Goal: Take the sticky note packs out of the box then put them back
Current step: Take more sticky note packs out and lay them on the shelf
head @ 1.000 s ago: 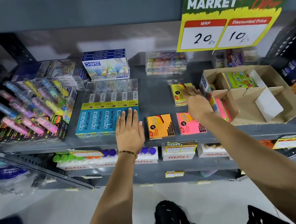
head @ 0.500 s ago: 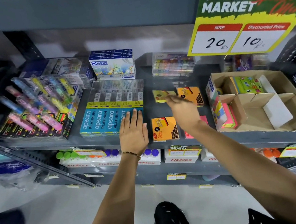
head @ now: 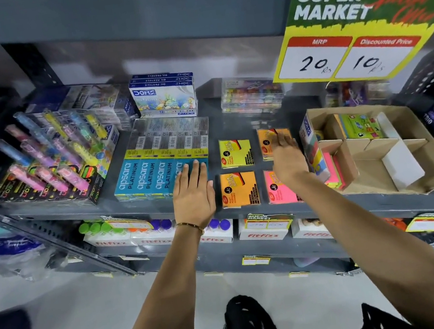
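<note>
Cardboard box (head: pixel 432 160) sitting right of both hands. Left hand (head: pixel 193 193) lying open, flat on shelf (head: pixel 235 122). Right hand (head: pixel 288 162) hovering loosely open over orange sticky note pack (head: pixel 268 139).

A grey metal shelf (head: pixel 235 122) is running across the middle of the frame. Lying directly on it are four sticky note packs (head: pixel 239 189) at centre, an open cardboard box (head: pixel 429 160) at right, blue pencil boxes (head: pixel 153 176) left of centre, and highlighter packs (head: pixel 42 173) at far left.
</note>
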Demonstrator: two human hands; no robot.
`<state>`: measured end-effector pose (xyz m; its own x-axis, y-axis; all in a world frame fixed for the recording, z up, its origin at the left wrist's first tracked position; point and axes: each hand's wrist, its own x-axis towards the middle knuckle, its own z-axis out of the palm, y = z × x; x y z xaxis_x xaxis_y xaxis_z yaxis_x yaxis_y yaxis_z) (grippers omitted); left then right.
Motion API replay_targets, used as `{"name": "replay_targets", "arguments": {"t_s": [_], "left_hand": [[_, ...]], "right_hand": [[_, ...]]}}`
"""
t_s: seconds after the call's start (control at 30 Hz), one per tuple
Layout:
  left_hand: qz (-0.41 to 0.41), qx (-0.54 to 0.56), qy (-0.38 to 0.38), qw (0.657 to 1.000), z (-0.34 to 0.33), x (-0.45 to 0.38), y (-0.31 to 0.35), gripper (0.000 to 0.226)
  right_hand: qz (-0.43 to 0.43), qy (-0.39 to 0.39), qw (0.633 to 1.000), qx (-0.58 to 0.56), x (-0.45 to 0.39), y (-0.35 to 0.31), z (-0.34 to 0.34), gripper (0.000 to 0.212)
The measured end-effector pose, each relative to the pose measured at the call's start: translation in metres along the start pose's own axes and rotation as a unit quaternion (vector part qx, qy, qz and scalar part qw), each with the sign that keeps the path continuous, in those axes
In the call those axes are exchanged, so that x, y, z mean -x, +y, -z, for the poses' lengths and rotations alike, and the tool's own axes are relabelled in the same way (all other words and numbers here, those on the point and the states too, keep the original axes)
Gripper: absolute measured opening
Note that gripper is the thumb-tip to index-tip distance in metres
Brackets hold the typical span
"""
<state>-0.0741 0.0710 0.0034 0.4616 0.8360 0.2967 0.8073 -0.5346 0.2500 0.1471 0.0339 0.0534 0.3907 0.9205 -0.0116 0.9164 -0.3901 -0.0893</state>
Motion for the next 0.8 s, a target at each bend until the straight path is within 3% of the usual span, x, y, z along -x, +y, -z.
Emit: {"name": "replay_targets", "arguments": {"t_s": [0.23,0.33,0.47,0.57,0.67,0.8], "left_hand": [[0.001,-0.002,-0.002,1.0,0.001,0.0,0.0,0.052],[0.0,-0.005,-0.002,1.0,0.001,0.001,0.001,0.052],[0.003,-0.004,0.006,1.0,0.001,0.001,0.001,0.051],[0.004,-0.004,0.013,1.0,0.001,0.002,0.001,0.05],[0.003,-0.008,0.017,1.0,0.0,0.002,0.002,0.049],[0.005,-0.01,0.021,1.0,-0.001,0.001,0.002,0.049]], "right_hand": [[0.008,0.001,1.0,0.019,0.009,0.012,0.009,0.049],[0.017,0.061,0.998,0.014,0.016,0.011,0.02,0.056],[0.108,0.15,0.982,-0.026,0.044,-0.011,0.025,0.062],[0.173,0.141,0.975,0.001,0.079,-0.033,0.013,0.063],[0.192,0.041,0.98,0.024,0.1,-0.044,-0.008,0.063],[0.208,0.037,0.975,0.066,0.104,-0.043,-0.025,0.065]]}}
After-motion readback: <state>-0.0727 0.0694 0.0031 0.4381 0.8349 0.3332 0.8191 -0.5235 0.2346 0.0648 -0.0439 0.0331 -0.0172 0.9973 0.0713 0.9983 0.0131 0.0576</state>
